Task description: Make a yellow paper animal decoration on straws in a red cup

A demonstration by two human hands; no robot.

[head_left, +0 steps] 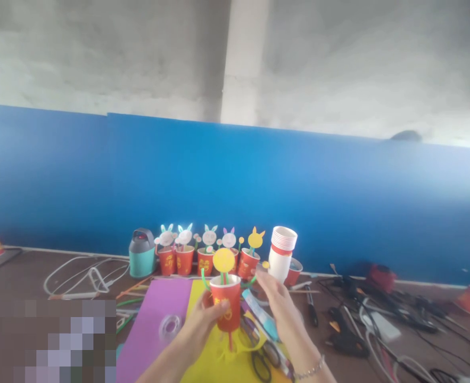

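My left hand [206,316] is wrapped round a red paper cup [225,303], held upright above the yellow sheet. A yellow paper disc [223,260] stands above its rim on green stems, and a green arm [203,277] sticks out at its left side. A thin red stick [230,340] shows beneath the cup. My right hand [278,300], with a bracelet at its wrist, is held to the right of the cup, fingers stretched out near the other green arm [248,283]. Whether the fingertips touch that arm is hard to tell.
Behind stand several red cups [184,260] with animal-face figures, a white cup stack [281,255] and a teal-grey container [142,255]. Purple [158,308] and yellow sheets [203,361], a tape roll [170,326] and scissors [262,367] lie in front. A glue gun [344,335] and cables are right.
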